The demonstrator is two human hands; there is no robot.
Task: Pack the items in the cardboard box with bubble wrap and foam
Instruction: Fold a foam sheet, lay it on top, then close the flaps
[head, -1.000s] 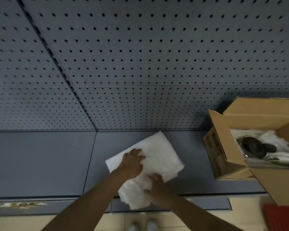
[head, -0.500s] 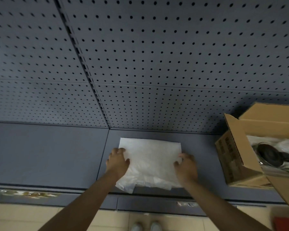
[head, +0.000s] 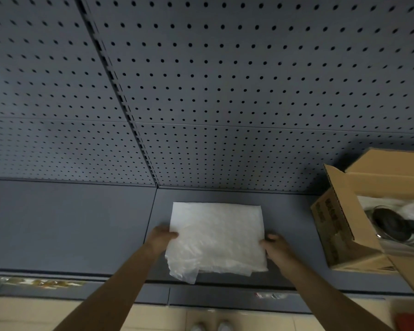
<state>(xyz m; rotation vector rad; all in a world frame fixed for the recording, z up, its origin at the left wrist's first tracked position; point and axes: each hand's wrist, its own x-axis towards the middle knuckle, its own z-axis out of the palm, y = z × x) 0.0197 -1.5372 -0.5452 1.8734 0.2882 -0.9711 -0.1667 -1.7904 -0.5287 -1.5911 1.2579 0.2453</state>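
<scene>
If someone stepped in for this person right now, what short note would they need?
Left hand holds the left edge of the white foam sheet; right hand holds its right edge. The sheet lies flat on the grey shelf.
The open cardboard box stands to the right, with a dark round item and white wrapping already inside.
Left: get this sheet into the box, close it.

No text can be read. Dark print stands on the side wall of the cardboard box (head: 332,225), well off to the right of the fingers (head: 269,237), too blurred to make out. A worn sticker (head: 42,282) on the shelf edge (head: 201,297) is also illegible.
</scene>
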